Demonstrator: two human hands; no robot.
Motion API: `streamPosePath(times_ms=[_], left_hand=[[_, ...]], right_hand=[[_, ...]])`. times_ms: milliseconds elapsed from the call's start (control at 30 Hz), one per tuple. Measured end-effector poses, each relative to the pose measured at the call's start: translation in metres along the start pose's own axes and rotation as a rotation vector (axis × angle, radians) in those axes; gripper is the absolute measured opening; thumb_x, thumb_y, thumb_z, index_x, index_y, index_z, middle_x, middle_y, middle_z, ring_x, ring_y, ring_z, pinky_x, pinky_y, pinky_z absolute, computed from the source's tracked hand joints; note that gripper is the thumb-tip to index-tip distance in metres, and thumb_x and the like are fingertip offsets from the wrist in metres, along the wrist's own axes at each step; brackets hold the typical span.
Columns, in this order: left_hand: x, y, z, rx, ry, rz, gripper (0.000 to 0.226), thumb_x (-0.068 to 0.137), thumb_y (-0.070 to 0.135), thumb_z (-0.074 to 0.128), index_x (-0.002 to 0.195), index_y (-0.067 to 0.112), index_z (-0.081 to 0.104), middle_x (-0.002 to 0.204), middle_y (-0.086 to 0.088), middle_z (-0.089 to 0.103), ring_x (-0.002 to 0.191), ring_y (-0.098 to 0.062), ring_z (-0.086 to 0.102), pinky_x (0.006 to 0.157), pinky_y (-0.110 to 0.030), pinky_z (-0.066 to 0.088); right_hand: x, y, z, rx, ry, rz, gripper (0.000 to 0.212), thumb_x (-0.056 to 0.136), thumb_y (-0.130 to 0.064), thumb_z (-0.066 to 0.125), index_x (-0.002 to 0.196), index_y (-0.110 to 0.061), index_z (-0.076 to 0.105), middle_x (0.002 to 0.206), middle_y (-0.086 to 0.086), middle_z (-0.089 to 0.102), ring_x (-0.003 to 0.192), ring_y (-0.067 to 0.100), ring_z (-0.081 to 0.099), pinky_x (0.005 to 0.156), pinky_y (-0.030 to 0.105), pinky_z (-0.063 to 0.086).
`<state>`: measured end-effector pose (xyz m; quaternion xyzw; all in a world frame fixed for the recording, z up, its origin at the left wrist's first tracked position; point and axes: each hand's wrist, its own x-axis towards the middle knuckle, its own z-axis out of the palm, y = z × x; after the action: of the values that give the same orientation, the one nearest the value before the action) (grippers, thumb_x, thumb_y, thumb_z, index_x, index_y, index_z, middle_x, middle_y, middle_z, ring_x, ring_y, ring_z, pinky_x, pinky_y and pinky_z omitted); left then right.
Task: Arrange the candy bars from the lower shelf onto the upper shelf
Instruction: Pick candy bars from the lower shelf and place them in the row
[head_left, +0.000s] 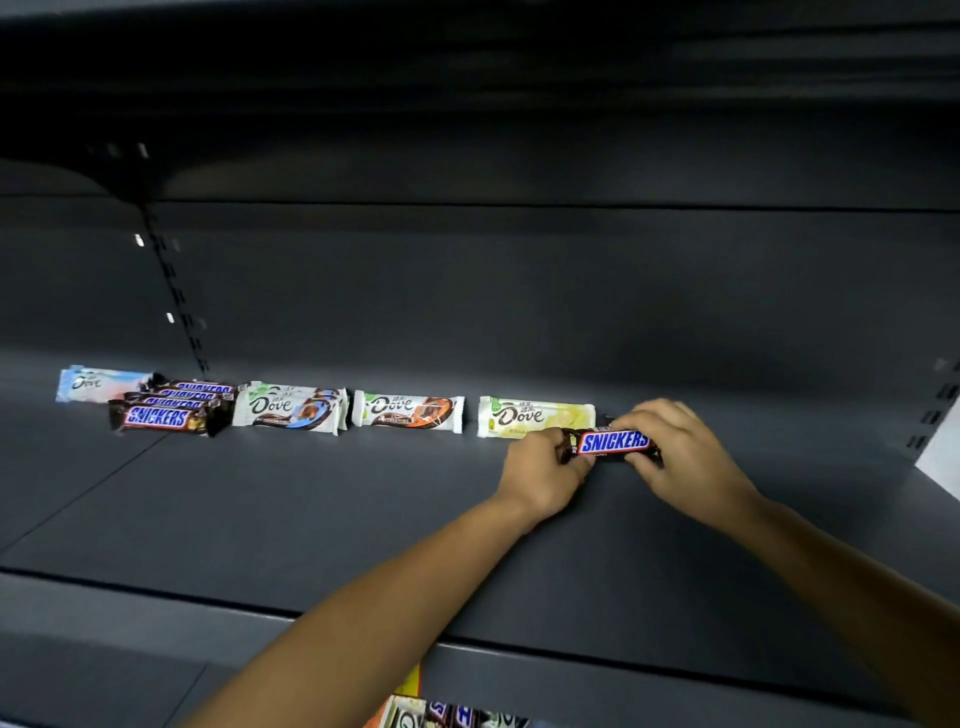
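1. Shelf (311, 519): dark grey metal board.
2. Orange Dove bar (408, 411): landmark, lying flat near the back wall.
3. Blue Dove bars (288, 408): overlapped pile just left of the orange Dove bar.
4. Snickers stack (166, 410): farther left, several overlapped bars.
5. Pale Dove bar (101, 383): farthest left, partly behind the stack.
6. Yellow Dove bar (535, 415): right of the orange Dove bar, apart.
7. Single Snickers bar (613, 442): farthest right, ends pinched by left hand (540, 478) and right hand (680, 457).
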<state>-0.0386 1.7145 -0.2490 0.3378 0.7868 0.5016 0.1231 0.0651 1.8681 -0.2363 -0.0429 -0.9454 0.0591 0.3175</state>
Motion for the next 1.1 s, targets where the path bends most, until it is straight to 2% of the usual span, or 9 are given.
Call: streamPosePath(times_ms=[133, 267, 367, 433, 533, 700, 800, 900, 1100], left_hand=[[0.005, 0.012, 0.009, 0.106, 0.019, 0.045, 0.023, 0.088, 0.031, 0.061, 0.078, 0.01, 0.06, 0.067, 0.0, 0.056, 0.067, -0.017, 0.051, 0.06, -0.025, 0.04], [0.015, 0.025, 0.025, 0.187, 0.074, 0.068, 0.035, 0.085, 0.032, 0.064, 0.06, 0.019, 0.044, 0.055, 0.009, 0.044, 0.054, -0.008, 0.041, 0.05, -0.018, 0.03], [0.024, 0.032, 0.039, 0.152, 0.068, 0.084, 0.009, 0.084, 0.027, 0.067, 0.082, 0.021, 0.06, 0.063, 0.015, 0.053, 0.068, -0.006, 0.052, 0.063, -0.016, 0.038], [0.029, 0.034, 0.047, 0.154, 0.06, 0.092, 0.009, 0.084, 0.023, 0.065, 0.091, 0.018, 0.065, 0.074, 0.009, 0.064, 0.077, -0.011, 0.06, 0.073, -0.019, 0.045], [0.036, 0.037, 0.057, 0.202, 0.067, 0.143, 0.011, 0.085, 0.017, 0.061, 0.093, 0.017, 0.068, 0.087, -0.001, 0.072, 0.084, -0.017, 0.066, 0.079, -0.025, 0.05], [0.044, 0.039, 0.069, 0.411, 0.108, 0.339, 0.019, 0.087, 0.02, 0.058, 0.104, 0.017, 0.066, 0.1, -0.003, 0.066, 0.096, -0.021, 0.057, 0.08, -0.03, 0.048], [0.05, 0.039, 0.077, 0.582, 0.162, 0.488, 0.021, 0.087, 0.021, 0.056, 0.106, 0.018, 0.066, 0.099, -0.005, 0.062, 0.098, -0.025, 0.05, 0.079, -0.034, 0.046], [0.056, 0.04, 0.084, 0.659, 0.172, 0.563, 0.024, 0.081, 0.02, 0.063, 0.105, 0.019, 0.067, 0.094, -0.003, 0.061, 0.095, -0.027, 0.05, 0.08, -0.037, 0.048], [0.067, 0.038, 0.097, 0.783, 0.165, 0.611, 0.029, 0.065, 0.03, 0.078, 0.093, 0.025, 0.071, 0.081, 0.004, 0.063, 0.082, -0.024, 0.057, 0.063, -0.033, 0.048]], right_hand=[[-0.005, 0.01, -0.006, -0.036, 0.017, 0.03, 0.037, 0.069, -0.003, 0.077, 0.103, -0.012, 0.066, 0.1, 0.003, 0.061, 0.094, 0.024, 0.055, 0.084, 0.029, 0.041], [-0.012, 0.026, -0.013, -0.097, 0.049, 0.086, 0.034, 0.07, -0.005, 0.076, 0.102, -0.013, 0.067, 0.099, 0.001, 0.065, 0.096, 0.023, 0.054, 0.084, 0.027, 0.039], [-0.015, 0.042, -0.017, -0.122, 0.073, 0.142, 0.031, 0.072, -0.005, 0.074, 0.101, -0.013, 0.067, 0.097, -0.001, 0.066, 0.096, 0.021, 0.052, 0.083, 0.024, 0.038], [-0.016, 0.054, -0.018, -0.129, 0.083, 0.189, 0.031, 0.072, -0.003, 0.072, 0.101, -0.014, 0.067, 0.098, -0.002, 0.065, 0.096, 0.02, 0.051, 0.082, 0.022, 0.035], [-0.02, 0.071, -0.02, -0.121, 0.093, 0.278, 0.029, 0.073, -0.001, 0.069, 0.099, -0.015, 0.065, 0.098, 0.0, 0.063, 0.093, 0.02, 0.049, 0.079, 0.023, 0.033], [-0.027, 0.091, -0.02, -0.117, 0.074, 0.366, 0.028, 0.074, 0.001, 0.067, 0.098, -0.014, 0.065, 0.098, 0.003, 0.056, 0.093, 0.02, 0.047, 0.076, 0.024, 0.032], [-0.029, 0.099, -0.019, -0.131, 0.055, 0.396, 0.026, 0.076, 0.0, 0.065, 0.098, -0.014, 0.065, 0.097, 0.002, 0.057, 0.094, 0.019, 0.047, 0.075, 0.023, 0.032], [-0.029, 0.104, -0.018, -0.154, 0.06, 0.403, 0.025, 0.075, 0.0, 0.066, 0.096, -0.014, 0.066, 0.095, 0.001, 0.059, 0.093, 0.019, 0.045, 0.074, 0.024, 0.035], [-0.027, 0.11, -0.009, -0.118, 0.076, 0.417, 0.028, 0.071, 0.004, 0.067, 0.094, -0.012, 0.067, 0.094, 0.004, 0.057, 0.091, 0.021, 0.044, 0.076, 0.023, 0.033]])
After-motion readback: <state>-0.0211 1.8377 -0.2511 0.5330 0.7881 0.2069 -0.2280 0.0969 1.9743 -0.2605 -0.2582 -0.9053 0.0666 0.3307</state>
